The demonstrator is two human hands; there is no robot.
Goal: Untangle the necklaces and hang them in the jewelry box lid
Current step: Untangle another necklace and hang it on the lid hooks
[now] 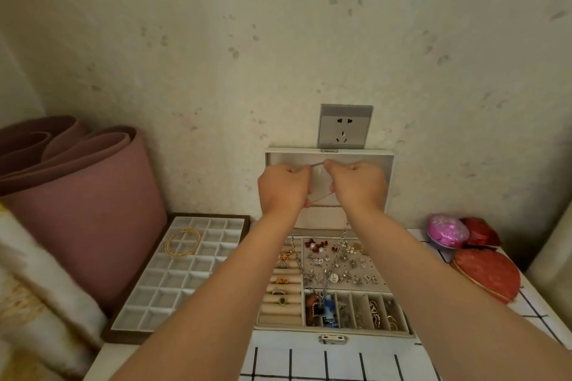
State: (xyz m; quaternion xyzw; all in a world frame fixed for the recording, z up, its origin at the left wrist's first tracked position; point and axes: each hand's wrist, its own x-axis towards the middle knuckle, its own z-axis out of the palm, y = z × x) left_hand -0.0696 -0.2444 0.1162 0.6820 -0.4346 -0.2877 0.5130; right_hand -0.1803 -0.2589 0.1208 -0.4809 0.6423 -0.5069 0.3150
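Observation:
A white jewelry box [365, 341] stands open against the wall, its lid [389, 170] upright. My left hand [283, 187] and my right hand [359, 184] are raised in front of the lid's inside, fingers curled. Between them they pinch a thin chain [317, 164] stretched near the lid's top; a second strand [322, 197] runs between the hands lower down. A chunky silver necklace [298, 260] with charms hangs from under my hands over the box's earring panel. The hooks in the lid are hidden behind my hands.
A compartment tray [148, 297] with thin gold hoops [182, 241] lies left of the box. A rolled pink mat [93, 201] stands at the back left. Red and pink heart-shaped boxes [486, 272] sit at the right. A wall socket [345, 127] is above the lid.

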